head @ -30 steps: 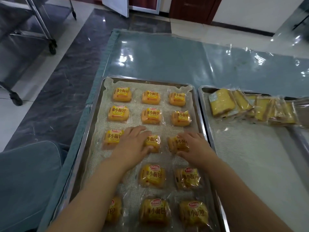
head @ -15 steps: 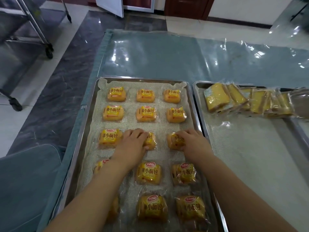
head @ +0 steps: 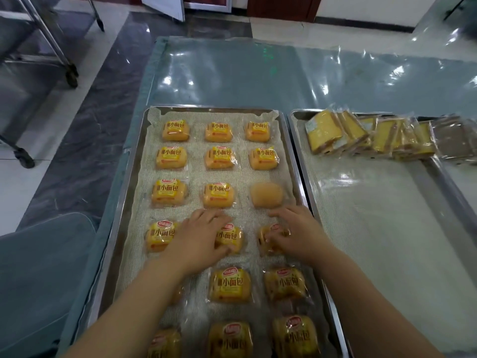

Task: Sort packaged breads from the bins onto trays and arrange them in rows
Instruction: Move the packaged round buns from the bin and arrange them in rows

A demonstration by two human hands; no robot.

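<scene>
The left tray (head: 289,151) holds yellow packaged buns in rows of three on a white liner. My left hand (head: 201,241) lies over the middle bun (head: 232,236) of the fourth row, fingers on top and thumb at its near edge. My right hand (head: 299,233) grips the right bun (head: 268,239) of the same row with curled fingers. Just beyond my right hand, the third-row right bun (head: 265,195) lies with its plain side up. The left bun (head: 158,235) of the fourth row is untouched.
A second tray (head: 387,228) sits to the right, with a row of leaning packaged cake slices (head: 361,136) at its far end. Both trays rest on a table under shiny plastic film (head: 258,73). A wheeled steel rack (head: 51,55) stands on the floor at left.
Both hands have come one row nearer to me, from the third-row buns to the fourth-row ones. The third-row right bun now shows its plain side.
</scene>
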